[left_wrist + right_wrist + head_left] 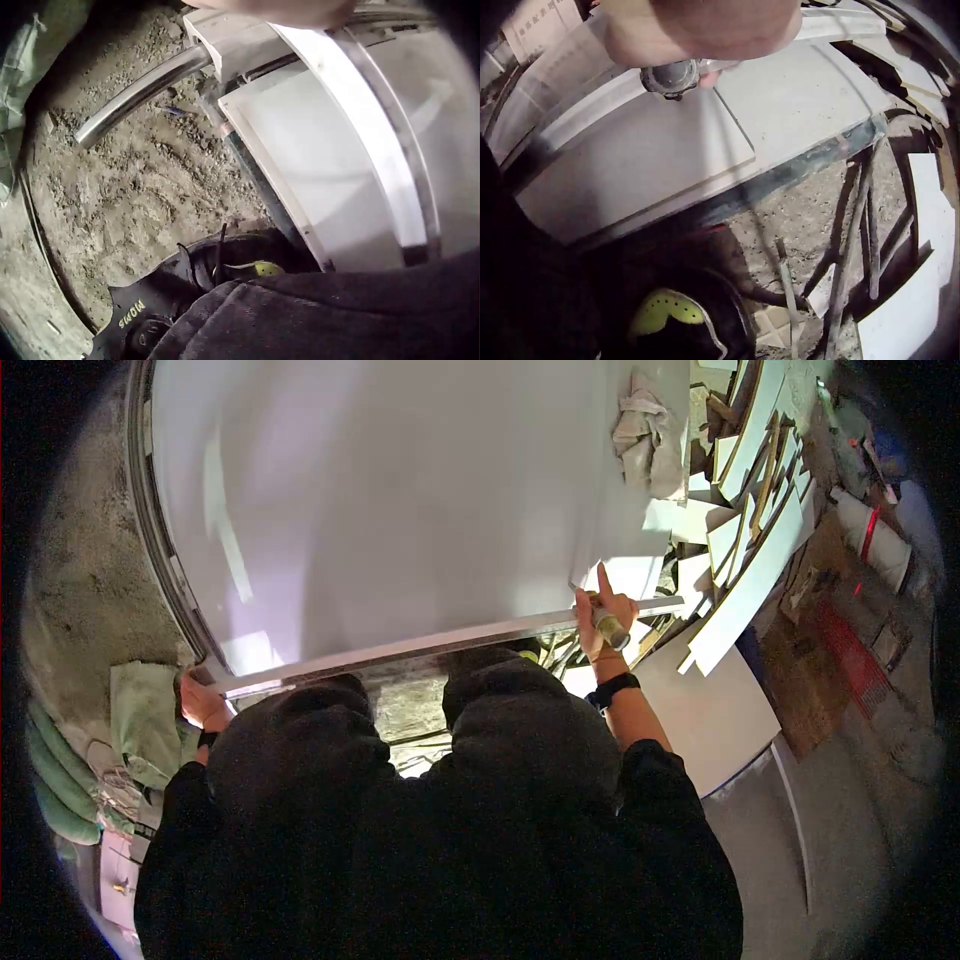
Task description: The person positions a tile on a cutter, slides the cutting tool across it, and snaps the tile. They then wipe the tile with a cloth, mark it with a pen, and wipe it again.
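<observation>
A big white board lies before the person. Along its near edge runs a long thin strip, left to right, its right end farther away. The left hand is at the strip's left end; I can't tell if it grips. The right hand holds a short round handle, pointing finger straight ahead.

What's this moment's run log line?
left hand at left end of long pale strip | right hand holds short cylindrical object | strip along near edge of glossy pale sheet | crumpled beige cloth on sheet
</observation>
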`<action>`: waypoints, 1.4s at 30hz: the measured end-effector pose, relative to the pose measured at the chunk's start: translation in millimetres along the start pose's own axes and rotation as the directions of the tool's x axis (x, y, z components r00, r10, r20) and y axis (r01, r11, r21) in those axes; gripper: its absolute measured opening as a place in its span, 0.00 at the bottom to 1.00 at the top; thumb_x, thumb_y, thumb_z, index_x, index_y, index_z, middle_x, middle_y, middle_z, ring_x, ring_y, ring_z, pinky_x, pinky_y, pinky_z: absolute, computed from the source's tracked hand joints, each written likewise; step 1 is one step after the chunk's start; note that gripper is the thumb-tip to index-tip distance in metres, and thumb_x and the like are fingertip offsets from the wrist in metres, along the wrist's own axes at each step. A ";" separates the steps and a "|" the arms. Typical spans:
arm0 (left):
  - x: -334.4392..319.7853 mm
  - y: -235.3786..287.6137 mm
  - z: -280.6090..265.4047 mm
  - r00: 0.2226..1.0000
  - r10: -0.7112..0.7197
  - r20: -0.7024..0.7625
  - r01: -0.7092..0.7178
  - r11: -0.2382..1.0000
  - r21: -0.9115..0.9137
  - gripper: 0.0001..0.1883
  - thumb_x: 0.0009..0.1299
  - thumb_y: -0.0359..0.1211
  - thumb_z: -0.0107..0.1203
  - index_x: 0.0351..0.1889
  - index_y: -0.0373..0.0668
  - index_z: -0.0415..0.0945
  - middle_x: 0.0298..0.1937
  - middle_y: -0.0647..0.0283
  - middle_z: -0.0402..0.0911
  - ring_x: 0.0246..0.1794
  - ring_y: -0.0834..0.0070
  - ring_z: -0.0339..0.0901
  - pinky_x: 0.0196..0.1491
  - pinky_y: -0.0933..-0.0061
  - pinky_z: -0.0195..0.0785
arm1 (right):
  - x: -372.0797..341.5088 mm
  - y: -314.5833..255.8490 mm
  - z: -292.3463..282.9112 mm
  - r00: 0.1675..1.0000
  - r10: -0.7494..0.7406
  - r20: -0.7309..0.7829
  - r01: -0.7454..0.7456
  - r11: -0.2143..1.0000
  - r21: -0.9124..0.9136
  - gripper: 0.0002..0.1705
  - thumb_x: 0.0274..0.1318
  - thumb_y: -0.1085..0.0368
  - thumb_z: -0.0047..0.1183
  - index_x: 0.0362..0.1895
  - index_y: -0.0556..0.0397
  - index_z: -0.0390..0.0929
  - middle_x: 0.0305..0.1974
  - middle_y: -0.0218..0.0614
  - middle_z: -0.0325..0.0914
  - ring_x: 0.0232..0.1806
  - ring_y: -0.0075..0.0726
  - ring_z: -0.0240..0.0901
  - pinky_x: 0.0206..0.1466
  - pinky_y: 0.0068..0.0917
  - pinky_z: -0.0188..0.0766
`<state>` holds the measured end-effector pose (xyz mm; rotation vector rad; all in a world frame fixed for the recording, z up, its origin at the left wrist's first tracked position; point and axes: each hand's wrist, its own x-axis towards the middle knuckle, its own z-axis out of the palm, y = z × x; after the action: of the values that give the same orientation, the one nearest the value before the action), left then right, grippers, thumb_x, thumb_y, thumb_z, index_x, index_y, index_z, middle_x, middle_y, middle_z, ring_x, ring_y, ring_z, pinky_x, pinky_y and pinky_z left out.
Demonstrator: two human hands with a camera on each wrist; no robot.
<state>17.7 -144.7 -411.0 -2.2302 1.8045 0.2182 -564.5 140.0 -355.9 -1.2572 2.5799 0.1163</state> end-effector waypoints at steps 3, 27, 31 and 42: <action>-6.4 -6.2 3.1 0.998 -0.064 -0.016 0.064 0.998 -0.002 0.20 0.67 0.45 0.35 0.48 0.49 0.72 0.45 0.56 0.77 0.42 0.54 0.74 0.43 0.57 0.66 | -12.4 1.3 0.4 0.996 0.051 0.071 -0.052 0.998 0.024 0.34 0.50 0.48 0.49 0.58 0.56 0.63 0.20 0.30 0.76 0.26 0.37 0.68 0.44 0.33 0.55; 11.1 7.0 9.0 0.968 0.088 -0.236 -0.185 0.883 -0.431 0.18 0.70 0.36 0.36 0.53 0.35 0.61 0.51 0.44 0.67 0.51 0.50 0.64 0.53 0.58 0.58 | -17.5 1.7 -27.9 0.990 0.136 0.024 -0.138 0.983 0.122 0.43 0.48 0.45 0.51 0.59 0.66 0.57 0.19 0.38 0.75 0.29 0.41 0.73 0.48 0.35 0.56; 109.0 -0.9 36.6 0.691 0.453 -0.564 -0.395 0.889 0.230 0.20 0.69 0.34 0.39 0.58 0.38 0.55 0.60 0.44 0.56 0.56 0.49 0.58 0.56 0.56 0.56 | 71.9 -25.9 -68.6 0.985 0.146 0.095 -0.170 0.925 0.339 0.40 0.51 0.41 0.44 0.58 0.60 0.60 0.23 0.37 0.77 0.31 0.41 0.73 0.48 0.35 0.57; -142.8 -166.9 -108.2 0.959 -0.252 -0.128 0.133 0.802 -0.582 0.30 0.70 0.38 0.41 0.67 0.42 0.41 0.66 0.49 0.46 0.67 0.56 0.44 0.65 0.61 0.41 | 405.5 -69.8 -126.9 0.980 0.201 -0.018 -0.187 0.938 0.293 0.32 0.49 0.35 0.37 0.32 0.50 0.79 0.24 0.40 0.79 0.38 0.42 0.75 0.55 0.51 0.52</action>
<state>144.4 -11.1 -249.7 -2.9281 1.7506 0.5806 -774.2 -235.9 -341.8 -0.9104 2.6347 -0.2501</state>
